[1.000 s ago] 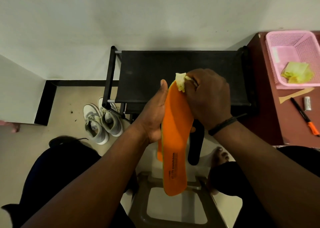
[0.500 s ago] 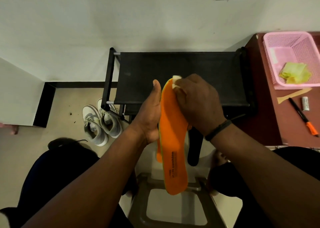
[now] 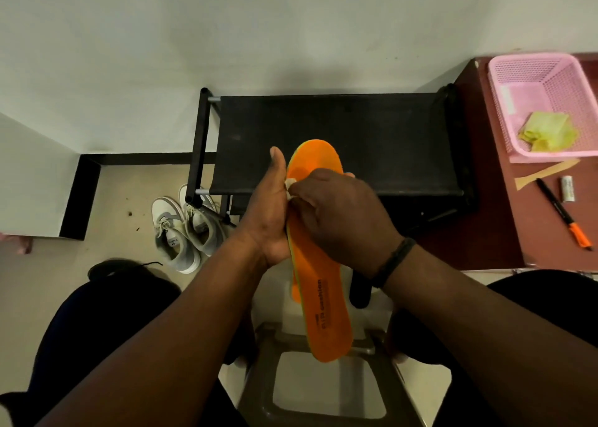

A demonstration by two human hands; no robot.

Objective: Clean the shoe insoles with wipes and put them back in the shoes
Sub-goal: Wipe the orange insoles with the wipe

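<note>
Orange foam insole [image 3: 318, 284], long and flat, gripped along its edge by left hand [image 3: 270, 214]; right hand [image 3: 343, 219] presses crumpled pale wipe [image 3: 290, 185] against it.

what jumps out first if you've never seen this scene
The bright orange insole at centre, held by the left hand while the right hand rubs a wipe on it. Next, the pink basket on the table at right, holding yellow-green wipes.

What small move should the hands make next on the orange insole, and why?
Probably draw the right hand and its wipe down toward the heel. The left hand grips the orange insole; the wipe sits near the toe, the printed heel end uncovered.
</note>
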